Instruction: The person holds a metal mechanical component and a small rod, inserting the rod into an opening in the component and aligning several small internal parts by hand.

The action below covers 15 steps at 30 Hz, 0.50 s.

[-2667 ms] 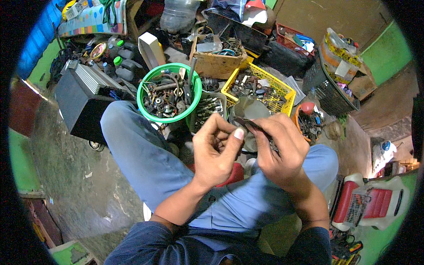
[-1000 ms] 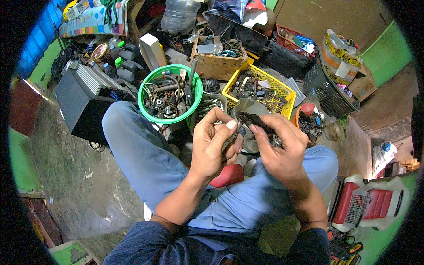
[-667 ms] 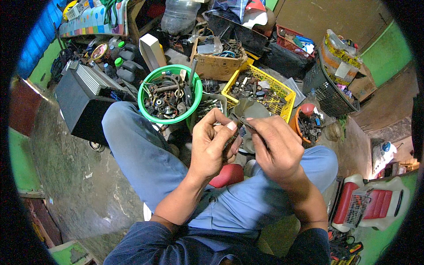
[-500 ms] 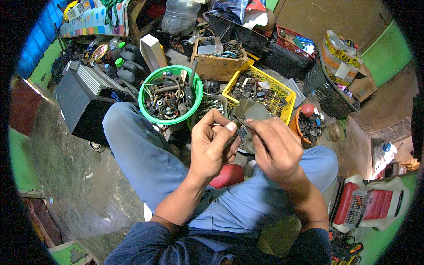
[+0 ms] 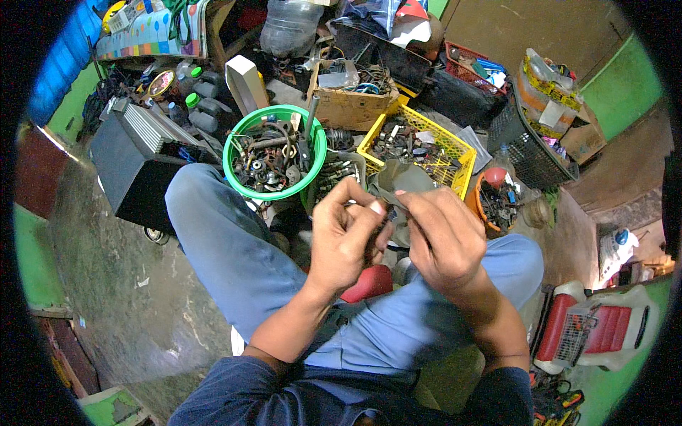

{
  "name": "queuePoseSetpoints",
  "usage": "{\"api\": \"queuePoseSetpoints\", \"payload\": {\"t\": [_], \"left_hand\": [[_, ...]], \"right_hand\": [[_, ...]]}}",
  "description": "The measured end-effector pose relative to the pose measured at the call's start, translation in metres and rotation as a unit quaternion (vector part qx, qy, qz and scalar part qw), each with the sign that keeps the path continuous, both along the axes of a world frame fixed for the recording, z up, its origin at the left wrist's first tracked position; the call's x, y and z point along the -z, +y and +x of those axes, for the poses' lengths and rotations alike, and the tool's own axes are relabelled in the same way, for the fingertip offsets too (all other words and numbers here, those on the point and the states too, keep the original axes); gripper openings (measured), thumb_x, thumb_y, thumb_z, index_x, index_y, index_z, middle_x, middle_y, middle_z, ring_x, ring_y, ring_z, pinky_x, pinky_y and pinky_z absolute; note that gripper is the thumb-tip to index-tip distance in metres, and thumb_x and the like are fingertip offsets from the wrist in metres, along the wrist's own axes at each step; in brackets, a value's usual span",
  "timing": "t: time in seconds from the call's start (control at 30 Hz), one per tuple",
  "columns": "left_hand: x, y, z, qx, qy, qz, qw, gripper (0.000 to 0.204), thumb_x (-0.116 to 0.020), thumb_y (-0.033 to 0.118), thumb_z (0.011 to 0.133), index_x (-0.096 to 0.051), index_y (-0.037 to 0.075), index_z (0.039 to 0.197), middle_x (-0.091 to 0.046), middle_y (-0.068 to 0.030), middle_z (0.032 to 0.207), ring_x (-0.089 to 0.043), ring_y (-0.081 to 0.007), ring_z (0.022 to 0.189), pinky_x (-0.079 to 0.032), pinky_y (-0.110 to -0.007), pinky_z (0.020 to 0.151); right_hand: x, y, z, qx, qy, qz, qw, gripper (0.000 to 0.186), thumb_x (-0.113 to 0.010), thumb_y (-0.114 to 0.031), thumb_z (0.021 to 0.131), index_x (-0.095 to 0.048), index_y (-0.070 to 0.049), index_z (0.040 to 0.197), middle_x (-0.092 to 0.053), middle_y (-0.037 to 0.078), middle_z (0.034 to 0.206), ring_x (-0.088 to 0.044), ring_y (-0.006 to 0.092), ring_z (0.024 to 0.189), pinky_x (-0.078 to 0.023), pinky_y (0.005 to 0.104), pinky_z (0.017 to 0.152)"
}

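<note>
Two bare hands sit near frame centre: the right hand (image 5: 447,241) pinches what seems a small dark piece (image 5: 388,196), mostly hidden; whether the curled left hand (image 5: 348,238) grips it too, I cannot tell. It lies between them, just left of the right fingertips, long axis unclear; beyond, above centre, stand a green basin (image 5: 273,194) and yellow crate (image 5: 442,129).

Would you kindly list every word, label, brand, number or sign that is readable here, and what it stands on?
No text can be read in this view.
Yellow tape: dark marks, too small to read.
Pale label: too blurred to read.
Dark piece between left hand and right hand: mostly hidden, no text visible.
</note>
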<state>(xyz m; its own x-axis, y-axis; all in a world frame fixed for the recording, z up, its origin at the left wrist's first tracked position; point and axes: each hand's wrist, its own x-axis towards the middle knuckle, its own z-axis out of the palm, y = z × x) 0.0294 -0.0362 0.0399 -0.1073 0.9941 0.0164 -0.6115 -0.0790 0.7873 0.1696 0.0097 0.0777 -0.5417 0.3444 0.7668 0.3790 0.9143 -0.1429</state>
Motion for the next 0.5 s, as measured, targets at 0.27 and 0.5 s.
{"api": "queuePoseSetpoints", "payload": {"t": [0.27,0.5], "left_hand": [[-0.001,-0.003,-0.001,-0.006,-0.006,0.007,1.0,0.015,-0.055,0.008,0.096,-0.043,0.005,0.088,-0.053,-0.0054,0.058,-0.039,-0.006,0.04,-0.028,-0.022,0.036],[-0.001,0.001,-0.015,-0.003,-0.048,-0.007,0.999,0.015,-0.056,0.014,0.095,-0.042,0.008,0.091,-0.047,-0.0046,0.056,-0.034,-0.0059,0.038,-0.022,-0.021,0.033]], "right_hand": [[0.003,0.0,0.003,-0.003,-0.004,0.003,1.0,0.038,-0.063,0.01,0.062,-0.064,0.009,0.099,-0.061,0.016,0.081,-0.062,0.0287,0.067,-0.052,0.0369,0.058],[0.003,0.0,0.01,0.014,0.017,-0.047,0.999,0.031,-0.066,0.013,0.067,-0.065,0.007,0.098,-0.063,0.015,0.08,-0.064,0.0284,0.069,-0.053,0.0364,0.059]]}}
